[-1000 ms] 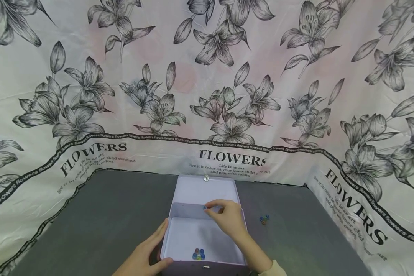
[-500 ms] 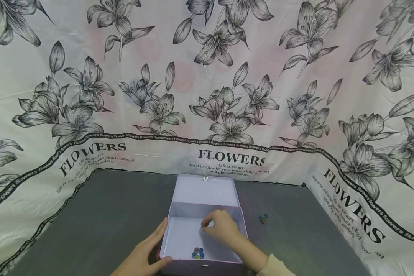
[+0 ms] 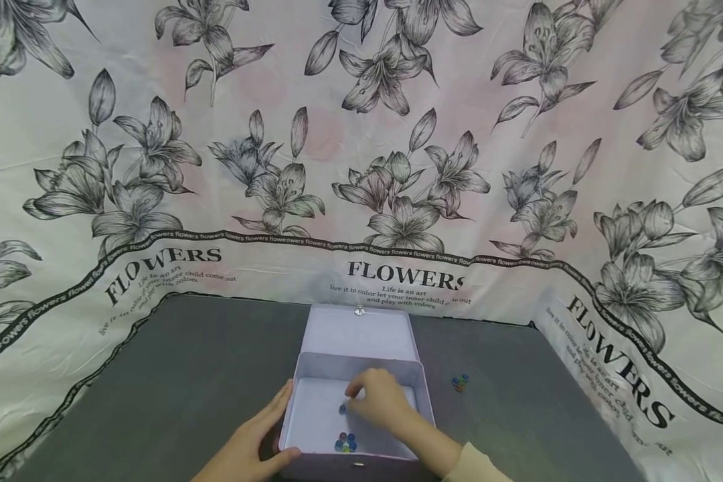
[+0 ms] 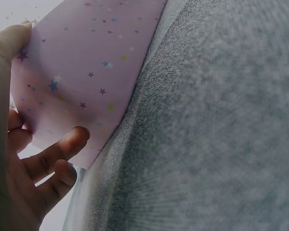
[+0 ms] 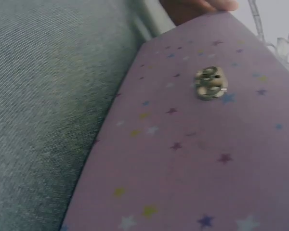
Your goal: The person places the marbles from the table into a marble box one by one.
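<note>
The right hand [image 3: 378,400] reaches into the interior of a light-purple, rectangular, star-printed box [image 3: 337,365], entering over its right side. The thumb and index finger are bent toward each other; whether they pinch anything cannot be told. A small, blue, glassy marble [image 3: 342,409] is located just beside these fingertips, above or on the pale floor of the box; contact with the fingers cannot be confirmed. The left hand [image 3: 252,445] grips the near left corner of the box, with the thumb over the near edge and the fingers extended along the left wall; in the left wrist view, two of its fingers curve loosely below the printed wall. A cluster of small, round, glassy marbles [image 3: 345,442] in blue, reddish-brown and yellow-green is positioned inside the box, near the front wall. A metal clasp plate [image 5: 211,83] is mounted on the outside of that wall. The flat, light-purple lid [image 3: 358,335] is open and extends away from the far edge of the box. To the right of the box, a second group of small, blue, green and orange marbles [image 3: 460,383] rests on a dark-grey, cloth-covered tabletop [image 3: 217,361]. A cream-coloured sleeve [image 3: 474,465] covers the right forearm near the bottom edge of the head view. Behind the tabletop hangs a white fabric curtain [image 3: 289,268] printed with grey lilies and lettering.
</note>
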Tool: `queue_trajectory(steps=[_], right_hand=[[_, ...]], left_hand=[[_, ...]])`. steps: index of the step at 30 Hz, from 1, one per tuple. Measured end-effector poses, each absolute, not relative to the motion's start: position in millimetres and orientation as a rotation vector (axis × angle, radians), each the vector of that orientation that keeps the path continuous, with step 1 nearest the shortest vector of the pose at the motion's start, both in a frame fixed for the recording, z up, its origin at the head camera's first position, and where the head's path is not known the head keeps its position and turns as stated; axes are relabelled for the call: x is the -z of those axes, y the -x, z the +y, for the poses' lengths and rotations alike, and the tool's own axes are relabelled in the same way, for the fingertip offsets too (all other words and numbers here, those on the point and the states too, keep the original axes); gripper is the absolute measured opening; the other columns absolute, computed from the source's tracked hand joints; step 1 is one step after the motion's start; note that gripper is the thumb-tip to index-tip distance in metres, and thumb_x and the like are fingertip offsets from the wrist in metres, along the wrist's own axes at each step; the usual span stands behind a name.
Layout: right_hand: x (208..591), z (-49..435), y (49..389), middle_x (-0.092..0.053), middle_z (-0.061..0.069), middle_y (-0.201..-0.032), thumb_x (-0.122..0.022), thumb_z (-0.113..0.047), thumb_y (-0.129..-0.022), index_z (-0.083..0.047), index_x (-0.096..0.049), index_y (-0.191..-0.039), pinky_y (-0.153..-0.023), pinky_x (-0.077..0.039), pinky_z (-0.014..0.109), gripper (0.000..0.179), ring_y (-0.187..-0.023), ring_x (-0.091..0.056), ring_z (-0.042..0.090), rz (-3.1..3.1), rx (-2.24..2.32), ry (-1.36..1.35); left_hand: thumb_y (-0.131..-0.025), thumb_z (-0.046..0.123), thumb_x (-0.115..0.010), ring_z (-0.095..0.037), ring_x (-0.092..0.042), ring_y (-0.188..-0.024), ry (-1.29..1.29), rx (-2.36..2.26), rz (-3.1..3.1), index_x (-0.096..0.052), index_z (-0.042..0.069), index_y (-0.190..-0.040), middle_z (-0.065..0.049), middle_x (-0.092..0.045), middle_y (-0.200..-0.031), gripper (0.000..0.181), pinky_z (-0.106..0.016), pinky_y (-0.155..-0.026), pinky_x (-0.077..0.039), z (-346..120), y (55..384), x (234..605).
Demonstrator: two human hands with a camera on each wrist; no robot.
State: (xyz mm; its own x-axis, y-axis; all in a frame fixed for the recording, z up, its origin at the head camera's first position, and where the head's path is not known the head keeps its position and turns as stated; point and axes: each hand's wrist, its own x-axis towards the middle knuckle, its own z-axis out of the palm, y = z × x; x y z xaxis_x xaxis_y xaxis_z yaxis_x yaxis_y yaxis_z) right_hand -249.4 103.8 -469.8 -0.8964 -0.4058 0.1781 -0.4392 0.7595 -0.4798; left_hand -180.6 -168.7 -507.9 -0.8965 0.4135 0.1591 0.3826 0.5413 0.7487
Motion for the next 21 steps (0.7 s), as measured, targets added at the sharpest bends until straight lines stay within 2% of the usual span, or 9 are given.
queue_trajectory(steps=[5,7,9,12,15,21], right_hand=[[468.3,109.7,252.2,-0.082,0.005,-0.100,-0.084,-0.009,-0.085,-0.009,-0.084,-0.095,-0.086,-0.063,0.049,0.010,-0.104,-0.076,0.033,-2.831,-0.916,-0.650],[468.2,111.9,254.6,-0.082,0.005,-0.101,-0.084,-0.009,-0.085,-0.008,-0.084,-0.096,-0.076,-0.064,0.044,0.011,-0.086,-0.076,0.028,-2.805,-0.985,-0.616],[467.0,114.1,256.4,-0.082,0.006,-0.100,-0.085,-0.009,-0.085,-0.006,-0.084,-0.097,-0.061,-0.060,0.034,0.012,-0.064,-0.069,0.019,-2.771,-1.088,-0.585],[464.1,117.1,257.5,-0.082,0.007,-0.100,-0.085,-0.010,-0.086,-0.004,-0.084,-0.099,-0.040,-0.038,0.021,0.015,-0.042,-0.043,0.006,-2.713,-1.281,-0.544],[460.4,119.8,255.6,-0.081,0.008,-0.104,-0.085,-0.012,-0.088,-0.004,-0.084,-0.101,-0.041,-0.031,0.015,0.016,-0.042,-0.036,0.002,-2.655,-1.439,-0.513],[453.0,125.6,250.3,-0.081,0.006,-0.101,-0.085,-0.014,-0.089,-0.005,-0.083,-0.104,-0.044,-0.031,0.017,0.018,-0.044,-0.037,0.003,-2.531,-1.612,-0.399]], left_hand=[[-0.097,0.048,-0.076,-0.044,-0.031,-0.156,-0.677,-1.337,2.697,-0.023,0.008,-0.169,-0.013,-0.020,-0.174,0.098,-0.068,-0.114,-0.039,-168.4,180.8,508.1],[-0.097,0.047,-0.076,-0.045,-0.030,-0.156,-0.669,-1.352,2.676,-0.022,0.007,-0.169,-0.013,-0.019,-0.174,0.098,-0.069,-0.114,-0.038,-168.2,180.4,507.6],[-0.098,0.046,-0.075,-0.046,-0.028,-0.156,-0.662,-1.358,2.661,-0.021,0.007,-0.169,-0.014,-0.018,-0.175,0.098,-0.070,-0.114,-0.036,-167.8,179.9,506.6],[-0.097,0.046,-0.076,-0.046,-0.029,-0.156,-0.663,-1.349,2.668,-0.022,0.006,-0.169,-0.015,-0.018,-0.175,0.098,-0.070,-0.114,-0.036,-167.8,179.5,507.0],[-0.097,0.047,-0.076,-0.047,-0.028,-0.156,-0.651,-1.350,2.665,-0.022,0.007,-0.169,-0.014,-0.018,-0.175,0.099,-0.072,-0.113,-0.036,-167.8,179.6,507.9],[-0.096,0.049,-0.076,-0.049,-0.025,-0.157,-0.636,-1.360,2.654,-0.022,0.010,-0.169,-0.013,-0.017,-0.176,0.100,-0.076,-0.113,-0.033,-167.8,180.6,508.7]])
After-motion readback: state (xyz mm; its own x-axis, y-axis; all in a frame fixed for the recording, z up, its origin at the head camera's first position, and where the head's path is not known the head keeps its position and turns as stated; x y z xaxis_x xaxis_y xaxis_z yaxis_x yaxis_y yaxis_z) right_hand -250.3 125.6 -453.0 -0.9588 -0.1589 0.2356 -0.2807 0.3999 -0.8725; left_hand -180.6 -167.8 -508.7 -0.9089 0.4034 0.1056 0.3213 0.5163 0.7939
